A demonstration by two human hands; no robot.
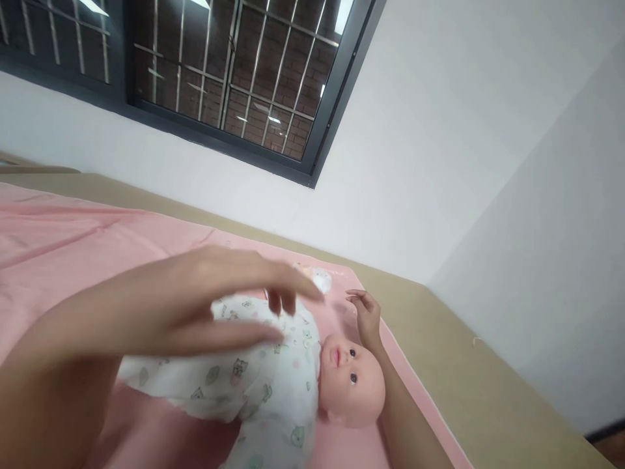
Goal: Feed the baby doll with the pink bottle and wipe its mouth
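Note:
A baby doll (pixel 351 391) lies on its back, head to the right, its eyes and mouth in sight. It wears a white outfit (pixel 288 384) printed with small animals and leaves. Over the doll's body hovers my left hand (pixel 219 299), slightly blurred, with thumb and fingers apart and nothing between them. Beyond the doll's head is my right hand (pixel 368 314), its forearm passing along the far side of the head. The right fingers are loosely bent and apart, with no object visible in them.
A pink sheet (pixel 161 234) covers most of the tan padded surface (pixel 434 339). Near the sheet's far edge is a white patch (pixel 321 280), perhaps a print. Behind stand a white wall (pixel 390 163) and a dark-framed barred window (pixel 312 172).

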